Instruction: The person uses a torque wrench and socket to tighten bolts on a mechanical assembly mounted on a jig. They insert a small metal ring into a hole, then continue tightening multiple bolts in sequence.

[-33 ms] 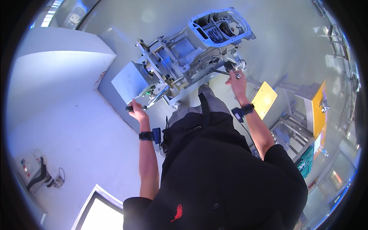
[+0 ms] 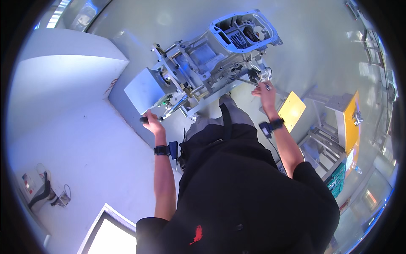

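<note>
An engine block (image 2: 203,57) of silvery metal is mounted on a metal stand in front of me, with its open, flanged housing (image 2: 237,38) facing up at the far right. My left hand (image 2: 153,123) is closed around a black crank handle (image 2: 144,120) at the stand's near left, beside a handwheel with green parts. My right hand (image 2: 266,95) grips a slim metal wrench (image 2: 247,81), whose shaft points left along the engine's near side. Whether the wrench tip touches the engine, I cannot tell. A dark round part (image 2: 253,75) sits just beyond this hand.
A pale flat panel (image 2: 144,91) is fixed at the stand's left end. On the right are a yellow board (image 2: 292,111) and a metal-framed bench (image 2: 336,103) with a yellow side. A white wall block (image 2: 76,76) stands close on the left.
My right hand has shifted slightly to the right and nearer to me, with the wrench in it. The left hand stays on the crank handle.
</note>
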A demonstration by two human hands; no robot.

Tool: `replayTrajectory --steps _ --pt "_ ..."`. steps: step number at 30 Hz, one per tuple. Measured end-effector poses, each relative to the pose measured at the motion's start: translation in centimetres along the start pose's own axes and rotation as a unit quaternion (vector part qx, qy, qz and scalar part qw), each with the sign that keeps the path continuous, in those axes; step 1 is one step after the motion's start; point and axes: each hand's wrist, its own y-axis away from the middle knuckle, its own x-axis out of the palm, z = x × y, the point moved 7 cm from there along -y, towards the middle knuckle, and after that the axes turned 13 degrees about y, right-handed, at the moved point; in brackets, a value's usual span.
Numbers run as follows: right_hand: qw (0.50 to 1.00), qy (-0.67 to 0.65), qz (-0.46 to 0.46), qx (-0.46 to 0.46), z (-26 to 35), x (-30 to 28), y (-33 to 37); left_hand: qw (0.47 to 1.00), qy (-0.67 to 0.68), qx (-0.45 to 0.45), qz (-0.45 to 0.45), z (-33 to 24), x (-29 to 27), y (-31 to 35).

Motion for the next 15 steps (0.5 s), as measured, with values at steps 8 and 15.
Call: replayTrajectory --steps 8,15 --pt "0.952 0.077 0.254 0.151 -3.5 -3.5 8.3 1.0 0.007 -0.005 0.02 -0.1 0.3 -0.3" --pt "0.805 0.406 0.429 0.062 -4.6 0.6 7.9 0.999 0.002 -0.014 0.046 -0.4 0.3 0.0"
